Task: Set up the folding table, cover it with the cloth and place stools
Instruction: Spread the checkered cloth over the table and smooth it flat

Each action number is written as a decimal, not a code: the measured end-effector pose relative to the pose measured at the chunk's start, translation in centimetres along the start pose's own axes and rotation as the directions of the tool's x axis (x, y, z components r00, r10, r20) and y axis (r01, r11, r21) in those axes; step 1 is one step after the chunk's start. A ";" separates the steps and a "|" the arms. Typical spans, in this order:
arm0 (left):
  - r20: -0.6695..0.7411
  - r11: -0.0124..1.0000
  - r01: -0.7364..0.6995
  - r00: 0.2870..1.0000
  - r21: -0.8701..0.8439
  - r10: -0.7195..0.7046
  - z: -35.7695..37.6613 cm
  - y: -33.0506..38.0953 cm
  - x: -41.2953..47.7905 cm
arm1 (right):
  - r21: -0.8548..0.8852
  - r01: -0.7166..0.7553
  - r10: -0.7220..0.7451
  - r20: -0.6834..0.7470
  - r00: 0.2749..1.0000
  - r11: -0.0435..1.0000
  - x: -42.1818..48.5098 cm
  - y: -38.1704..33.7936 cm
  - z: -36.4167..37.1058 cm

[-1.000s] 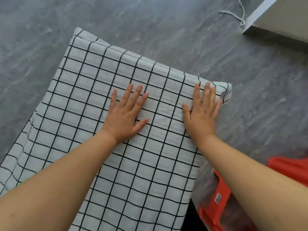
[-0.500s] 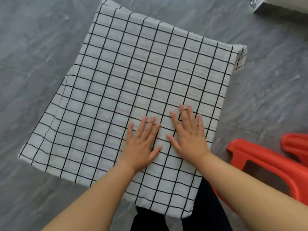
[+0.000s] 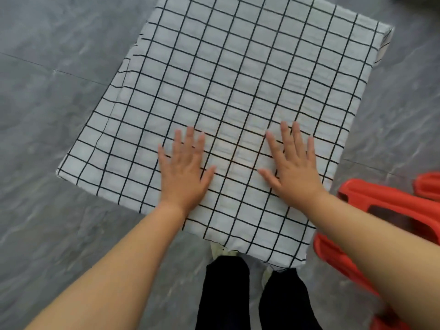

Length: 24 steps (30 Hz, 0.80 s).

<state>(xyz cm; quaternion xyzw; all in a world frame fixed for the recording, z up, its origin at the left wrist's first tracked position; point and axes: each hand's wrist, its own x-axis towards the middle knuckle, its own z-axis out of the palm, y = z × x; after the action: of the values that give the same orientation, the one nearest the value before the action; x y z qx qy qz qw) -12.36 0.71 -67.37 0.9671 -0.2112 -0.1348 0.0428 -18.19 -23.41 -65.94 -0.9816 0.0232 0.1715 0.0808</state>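
Note:
A white cloth with a black grid pattern (image 3: 238, 79) lies spread flat over the folding table, which it hides completely. My left hand (image 3: 183, 172) presses palm-down on the near part of the cloth, fingers straight and spread. My right hand (image 3: 292, 167) lies flat on the cloth a short way to the right, fingers also straight. The cloth's edges hang slightly over the near and right sides. A red plastic stool (image 3: 381, 206) stands on the floor at the table's near right, partly behind my right forearm.
Grey stone-look floor tiles (image 3: 59, 103) surround the table. My legs in black trousers (image 3: 250, 296) stand at the near edge of the table. Part of a second red stool (image 3: 428, 186) shows at the right frame edge.
Both hands slid back across the cloth from the far edge toward me, then spread apart sideways. The view has shifted so that the whole table top and the stools show.

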 end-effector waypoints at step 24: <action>0.123 0.857 0.384 0.923 -0.344 -0.365 -0.4 -16.5 -6.0 | -0.125 0.107 -0.102 0.044 0.994 0.986 0.1 -12.6 4.7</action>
<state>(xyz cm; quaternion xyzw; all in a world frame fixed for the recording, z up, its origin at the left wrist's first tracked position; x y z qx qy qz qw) -10.97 18.25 -67.84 0.9611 0.0081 -0.2028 0.1871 -18.71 -10.18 -68.47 -0.9812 -0.0407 0.1867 0.0275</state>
